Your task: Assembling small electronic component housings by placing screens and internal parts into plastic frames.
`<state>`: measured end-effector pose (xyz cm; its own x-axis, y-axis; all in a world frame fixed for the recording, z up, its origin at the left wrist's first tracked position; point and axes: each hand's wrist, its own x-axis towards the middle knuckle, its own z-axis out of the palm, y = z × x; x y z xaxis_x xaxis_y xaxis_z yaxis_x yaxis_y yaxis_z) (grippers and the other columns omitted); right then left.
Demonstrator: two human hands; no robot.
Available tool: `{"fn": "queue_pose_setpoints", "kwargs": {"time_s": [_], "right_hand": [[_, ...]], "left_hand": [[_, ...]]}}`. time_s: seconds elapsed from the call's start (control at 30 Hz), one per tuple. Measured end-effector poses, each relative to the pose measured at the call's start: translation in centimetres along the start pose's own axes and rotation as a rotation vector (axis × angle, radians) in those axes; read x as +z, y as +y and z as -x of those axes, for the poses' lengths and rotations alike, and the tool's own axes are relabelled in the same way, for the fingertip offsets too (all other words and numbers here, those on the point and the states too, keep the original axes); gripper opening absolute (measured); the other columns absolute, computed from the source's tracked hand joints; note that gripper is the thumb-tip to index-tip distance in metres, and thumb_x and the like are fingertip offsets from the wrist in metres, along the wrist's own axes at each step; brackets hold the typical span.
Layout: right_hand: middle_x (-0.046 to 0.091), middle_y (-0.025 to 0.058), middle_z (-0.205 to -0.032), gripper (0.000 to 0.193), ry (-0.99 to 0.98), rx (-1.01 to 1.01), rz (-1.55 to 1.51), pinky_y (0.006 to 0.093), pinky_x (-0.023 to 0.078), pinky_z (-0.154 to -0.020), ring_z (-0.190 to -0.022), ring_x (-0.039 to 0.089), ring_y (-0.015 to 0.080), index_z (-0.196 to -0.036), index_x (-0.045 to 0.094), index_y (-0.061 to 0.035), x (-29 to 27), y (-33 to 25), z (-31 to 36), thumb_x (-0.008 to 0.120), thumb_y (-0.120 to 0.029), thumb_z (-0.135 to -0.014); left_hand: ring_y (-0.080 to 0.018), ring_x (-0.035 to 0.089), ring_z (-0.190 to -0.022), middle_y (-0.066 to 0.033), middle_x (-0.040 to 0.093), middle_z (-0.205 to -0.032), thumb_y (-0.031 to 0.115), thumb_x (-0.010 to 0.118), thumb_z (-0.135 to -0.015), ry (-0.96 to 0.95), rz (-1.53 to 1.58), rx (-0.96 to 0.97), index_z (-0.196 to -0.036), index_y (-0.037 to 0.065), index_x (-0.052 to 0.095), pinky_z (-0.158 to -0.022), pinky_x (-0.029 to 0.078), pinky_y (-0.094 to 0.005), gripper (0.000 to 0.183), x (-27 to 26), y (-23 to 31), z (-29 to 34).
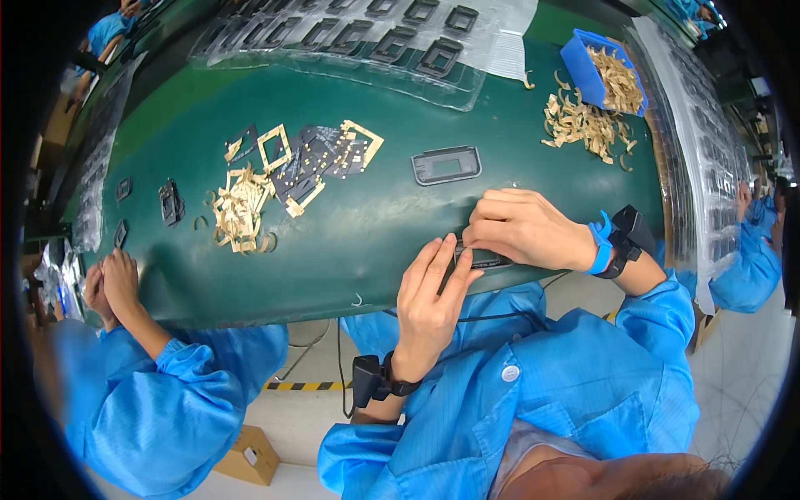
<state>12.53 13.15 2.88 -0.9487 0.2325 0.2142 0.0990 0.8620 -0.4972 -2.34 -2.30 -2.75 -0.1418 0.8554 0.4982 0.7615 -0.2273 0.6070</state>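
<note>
A small black plastic frame (492,260) lies at the table's near edge, partly covered by both hands. My left hand (432,292) holds its left end, thumb and fingertips closed against it. From above, my right hand (527,229) reaches over the same frame with its fingers bunched together in a pinch. What sits between those right fingertips is hidden. Just beyond my hands, a second dark rectangular frame (447,166) with a window in its middle lies flat on the green table (358,225).
Left of centre are a pile of tan strips (239,208) and dark sheets (321,154). A clear tray of black frames (392,46) spans the back. A blue bin (586,71) holds tan curled pieces, with more spilled beside it. A co-worker's hands (117,283) are at far left.
</note>
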Motion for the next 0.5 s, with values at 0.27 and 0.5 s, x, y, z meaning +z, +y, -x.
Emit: {"fn": "queue_pose_setpoints", "kwargs": {"time_s": [0.27, 0.5], "right_hand": [[0.056, 0.0071, -0.088, 0.021, -0.181, -0.042, -0.038, 0.0398, 0.049, -0.071, -0.086, 0.059, 0.0274, -0.096, 0.065, -0.0048, -1.0, 0.3, -1.9, 0.068, -0.009, -0.076], [0.056, 0.0066, -0.092, 0.023, -0.207, -0.047, 0.014, 0.0390, 0.048, -0.074, -0.091, 0.058, 0.0269, -0.100, 0.062, -0.0047, -0.8, 0.3, -1.7, 0.067, -0.010, -0.078]], "left_hand": [[-0.0311, 0.065, -0.111, -0.0140, 0.071, -0.119, 0.008, 0.087, -0.070, 0.057, 0.036, -0.016, -0.106, 0.006, 0.078, -0.089, 0.054, -0.0395, 0.037, 0.1, 0.0, 0.2], [-0.0311, 0.066, -0.110, -0.0139, 0.071, -0.117, 0.008, 0.087, -0.070, 0.055, 0.043, -0.011, -0.104, 0.006, 0.078, -0.088, 0.053, -0.0392, 0.036, 0.2, 0.0, 0.1]]}}
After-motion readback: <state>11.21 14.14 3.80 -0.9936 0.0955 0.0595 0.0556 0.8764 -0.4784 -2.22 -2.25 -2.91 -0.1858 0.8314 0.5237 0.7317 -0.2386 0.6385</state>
